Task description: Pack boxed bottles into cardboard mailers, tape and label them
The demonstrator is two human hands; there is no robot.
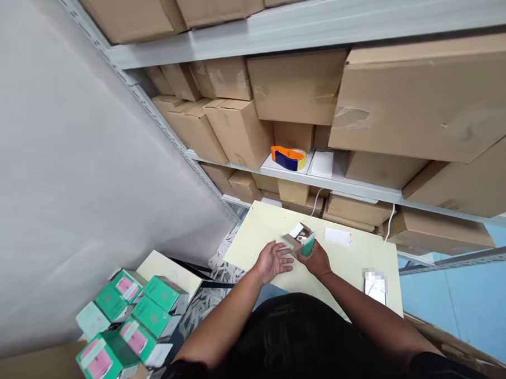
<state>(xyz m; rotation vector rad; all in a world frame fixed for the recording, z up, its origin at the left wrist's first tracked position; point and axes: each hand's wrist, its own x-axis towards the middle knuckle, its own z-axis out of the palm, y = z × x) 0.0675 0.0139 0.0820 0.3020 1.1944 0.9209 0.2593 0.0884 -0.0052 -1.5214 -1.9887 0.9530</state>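
Observation:
A small green carton [302, 240] with its top flaps open stands on the pale yellow table [255, 234]. My right hand [317, 260] is wrapped round the carton's near side and holds it upright. My left hand [272, 261] lies just left of the carton, palm up, fingers spread, holding nothing. Something brown shows inside the open carton; I cannot make out what it is.
Several green and pink cartons [128, 323] are piled at lower left. A white card [338, 236] and a white slip [375, 287] lie on the table. An orange and blue tape dispenser [288, 157] sits on the metal shelving among brown cardboard boxes [425, 98]. A grey wall stands left.

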